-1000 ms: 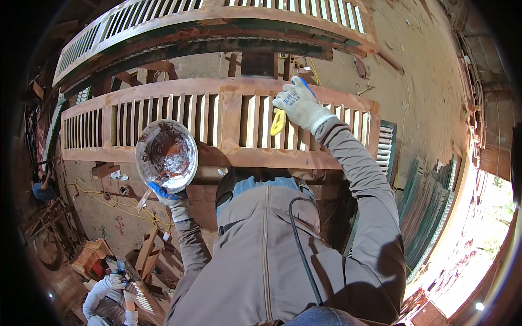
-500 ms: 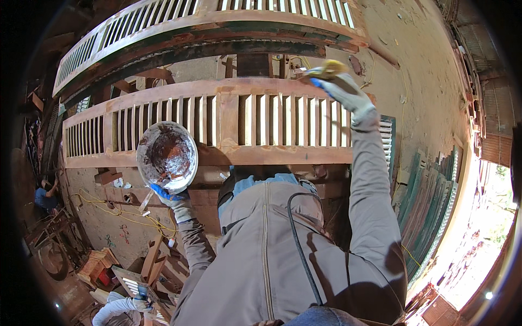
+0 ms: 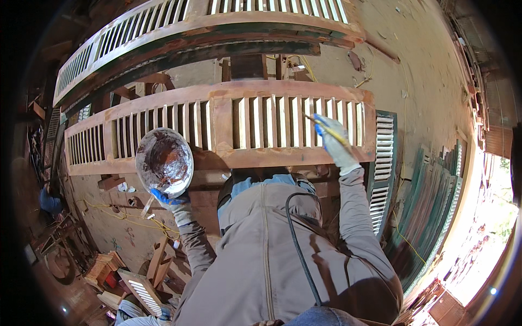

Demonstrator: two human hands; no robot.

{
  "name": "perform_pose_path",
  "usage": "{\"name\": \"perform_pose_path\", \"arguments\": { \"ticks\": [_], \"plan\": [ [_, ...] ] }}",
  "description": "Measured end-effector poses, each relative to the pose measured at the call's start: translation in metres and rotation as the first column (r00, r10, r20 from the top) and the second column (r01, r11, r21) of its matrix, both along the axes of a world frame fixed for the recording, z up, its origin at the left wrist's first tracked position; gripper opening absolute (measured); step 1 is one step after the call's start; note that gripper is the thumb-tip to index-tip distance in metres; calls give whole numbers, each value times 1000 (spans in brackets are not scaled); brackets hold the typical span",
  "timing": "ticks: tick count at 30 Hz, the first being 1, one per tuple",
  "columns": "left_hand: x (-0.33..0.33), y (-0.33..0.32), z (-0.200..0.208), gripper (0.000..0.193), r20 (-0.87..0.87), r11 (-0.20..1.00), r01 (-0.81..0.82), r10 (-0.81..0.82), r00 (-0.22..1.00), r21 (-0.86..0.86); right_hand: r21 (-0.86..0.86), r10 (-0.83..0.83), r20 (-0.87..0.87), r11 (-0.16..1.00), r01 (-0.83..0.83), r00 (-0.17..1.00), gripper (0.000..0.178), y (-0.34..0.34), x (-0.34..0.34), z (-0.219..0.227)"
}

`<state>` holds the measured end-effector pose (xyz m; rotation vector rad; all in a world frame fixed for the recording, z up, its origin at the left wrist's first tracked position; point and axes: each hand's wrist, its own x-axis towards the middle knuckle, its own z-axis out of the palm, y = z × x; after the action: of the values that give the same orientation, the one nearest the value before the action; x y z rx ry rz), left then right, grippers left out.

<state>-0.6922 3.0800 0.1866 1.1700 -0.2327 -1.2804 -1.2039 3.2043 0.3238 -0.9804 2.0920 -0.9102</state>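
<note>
My gloved left hand (image 3: 175, 202) is closed on the rim of a round pale bowl (image 3: 144, 175), tilted so its inside shows. Wet reddish-brown stuff coats the bowl's bottom and walls. A thin flat stick pokes out beside that hand. In my gloved right hand (image 3: 338, 148) is a flat paintbrush (image 3: 333, 132) with a yellowish handle, seen nearly edge-on. Its dark tip points up and left, over the slats of a reddish-brown wooden louvred shutter (image 3: 223, 124). Whether the tip touches a slat I cannot tell. The bowl hangs over the shutter's near left part.
Another louvred shutter (image 3: 217, 24) lies beyond, raised on dark beams. To the right are a green-edged louvred panel (image 3: 383, 163) and a stack of green and brown panels (image 3: 421, 204). Yellow cords cross the floor. People are partly visible at left (image 3: 50, 201) and lower left (image 3: 129, 312).
My right hand has come down and nearer from the shutter's far right edge to its slats, with the brush turned edge-on. The bowl has dropped slightly nearer.
</note>
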Motion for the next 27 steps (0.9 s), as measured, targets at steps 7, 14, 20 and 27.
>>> {"name": "perform_pose_path", "arguments": {
  "ticks": [7,14,20,27],
  "plan": [
    [-1,6,6,75,151,995,43,-30,988,-88,66,464,-627,832,-550,626,53,10,41,-33],
    [-18,27,8,64,136,993,55,-41,990,-104,56,384,-583,898,-436,716,46,49,51,-34],
    [-25,32,25,65,-137,998,64,-60,989,24,-176,157,-520,942,-285,840,43,96,35,-20],
    [-60,37,41,71,286,988,145,-125,950,-48,-402,-303,47,867,295,952,32,169,9,-19]
  ]
}}
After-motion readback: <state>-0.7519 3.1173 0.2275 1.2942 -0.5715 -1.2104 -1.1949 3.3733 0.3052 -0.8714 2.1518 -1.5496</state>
